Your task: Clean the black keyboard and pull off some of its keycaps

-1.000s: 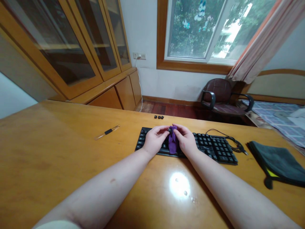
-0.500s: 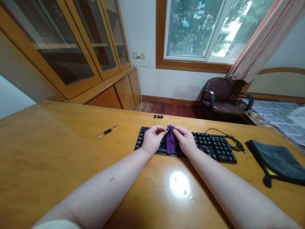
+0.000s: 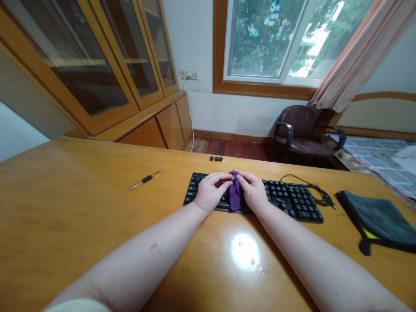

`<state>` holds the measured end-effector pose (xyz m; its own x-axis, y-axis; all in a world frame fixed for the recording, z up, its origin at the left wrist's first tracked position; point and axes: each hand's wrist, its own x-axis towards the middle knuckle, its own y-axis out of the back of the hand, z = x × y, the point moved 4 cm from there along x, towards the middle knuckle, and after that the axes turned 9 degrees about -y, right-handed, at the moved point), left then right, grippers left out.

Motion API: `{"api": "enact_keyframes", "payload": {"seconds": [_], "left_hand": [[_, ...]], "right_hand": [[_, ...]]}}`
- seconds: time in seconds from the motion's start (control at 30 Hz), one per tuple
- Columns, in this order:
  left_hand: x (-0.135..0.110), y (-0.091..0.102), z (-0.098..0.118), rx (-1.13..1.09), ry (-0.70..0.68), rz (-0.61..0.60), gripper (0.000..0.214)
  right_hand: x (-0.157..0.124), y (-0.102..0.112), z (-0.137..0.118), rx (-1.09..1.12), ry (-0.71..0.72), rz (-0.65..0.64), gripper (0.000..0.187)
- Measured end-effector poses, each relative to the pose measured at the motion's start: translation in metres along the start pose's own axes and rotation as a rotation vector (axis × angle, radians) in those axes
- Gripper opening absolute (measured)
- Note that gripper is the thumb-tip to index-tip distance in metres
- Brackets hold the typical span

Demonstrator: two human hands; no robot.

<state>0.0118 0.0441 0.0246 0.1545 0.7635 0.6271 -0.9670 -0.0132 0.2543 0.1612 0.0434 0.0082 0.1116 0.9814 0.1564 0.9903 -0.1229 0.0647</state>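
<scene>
My left hand (image 3: 209, 190) pinches a small dark keycap (image 3: 233, 178) between thumb and fingertips. Bunched against that keycap is a purple cloth (image 3: 235, 197), gripped by my right hand (image 3: 254, 190) with its lower end hanging down. Both hands are held over the black keyboard (image 3: 302, 203), whose middle they and the cloth hide. Beyond the keyboard, three loose black keycaps (image 3: 216, 159) lie in a short row near the far edge of the table.
Left of the keyboard lies a thin wire tool with a black grip (image 3: 147, 178). The coiled keyboard cable (image 3: 321, 197) rests at its right, beside a folded dark grey cloth pouch (image 3: 378, 219). The wooden table (image 3: 81, 208) reflects a bright light near the front.
My left hand has shifted slightly to the right with the keycap, which has turned and shows a lighter side. The hanging cloth has moved a little right and looks narrower.
</scene>
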Motion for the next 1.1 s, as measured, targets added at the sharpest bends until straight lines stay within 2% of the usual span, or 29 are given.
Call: {"api": "enact_keyframes", "payload": {"seconds": [0.23, 0.5, 0.8, 0.93, 1.1], "left_hand": [[-0.002, 0.001, -0.016, -0.129, 0.135, 0.145, 0.01], [0.001, 0.001, -0.001, -0.025, 0.016, 0.042, 0.01], [0.0, -0.002, -0.017, -0.238, 0.242, 0.103, 0.019], [0.0, -0.003, -0.017, -0.257, 0.239, 0.081, 0.022], [-0.001, -0.002, -0.013, -0.164, 0.146, 0.06, 0.018]], "right_hand": [[0.0, 0.002, 0.0, 0.041, 0.022, -0.018, 0.026], [0.0, 0.0, -0.001, -0.057, 0.042, -0.022, 0.021], [0.0, 0.0, 0.001, -0.017, 0.032, -0.114, 0.021], [0.0, -0.001, 0.002, 0.035, 0.007, -0.138, 0.021], [-0.002, -0.002, 0.002, 0.086, 0.007, -0.125, 0.025]]}}
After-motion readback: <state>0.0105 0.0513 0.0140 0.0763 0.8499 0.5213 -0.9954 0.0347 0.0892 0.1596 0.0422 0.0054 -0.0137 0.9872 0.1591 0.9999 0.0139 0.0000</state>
